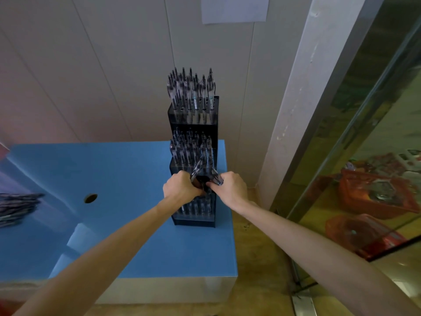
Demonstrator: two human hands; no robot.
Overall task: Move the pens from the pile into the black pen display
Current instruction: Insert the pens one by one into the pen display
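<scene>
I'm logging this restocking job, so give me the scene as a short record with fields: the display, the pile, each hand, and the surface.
display: tall black tiered pen display, upright on the table's right part, by the wall
top tier: full of clear-barrelled pens
middle tier: holds pens too
pile: loose dark pens at the table's far left edge
left hand: grip round a bunch of pens at the display's lower tier
right hand: pinches a single pen beside it
surface: blue table top with a round hole

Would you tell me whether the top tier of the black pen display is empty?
No, the top tier of the black pen display is crowded with upright pens.
</scene>
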